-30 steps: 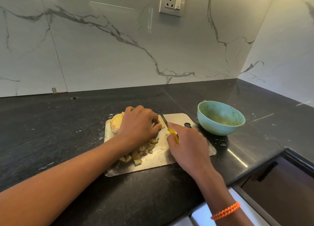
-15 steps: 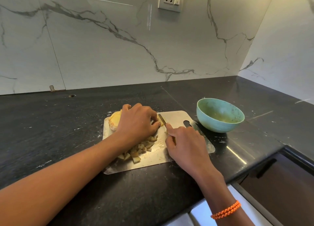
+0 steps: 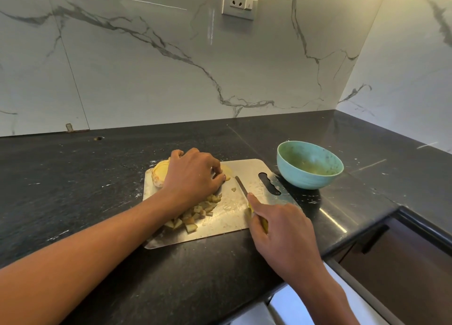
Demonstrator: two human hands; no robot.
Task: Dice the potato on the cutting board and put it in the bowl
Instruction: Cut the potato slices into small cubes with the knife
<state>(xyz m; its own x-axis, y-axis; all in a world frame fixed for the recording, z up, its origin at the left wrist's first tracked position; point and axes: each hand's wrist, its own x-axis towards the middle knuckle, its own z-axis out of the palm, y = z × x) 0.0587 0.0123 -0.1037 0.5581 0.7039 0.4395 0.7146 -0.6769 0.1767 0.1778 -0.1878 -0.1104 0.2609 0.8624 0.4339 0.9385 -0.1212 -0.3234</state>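
The right hand (image 3: 283,226) has its grip curled round a yellow-handled knife (image 3: 249,201), forefinger laid along the top, the blade pointing away across the board. The left hand (image 3: 193,175) is cupped over the uncut potato (image 3: 160,175) at the far left of the board, fingertips curled down and pinching at its cut end — a firm hold. Near that wrist lies a heap of diced pieces (image 3: 195,213). All of this sits on a pale cutting board (image 3: 227,217) on the black counter (image 3: 73,190). Just right of the board's far corner stands the green bowl (image 3: 309,164) — no dice visible inside.
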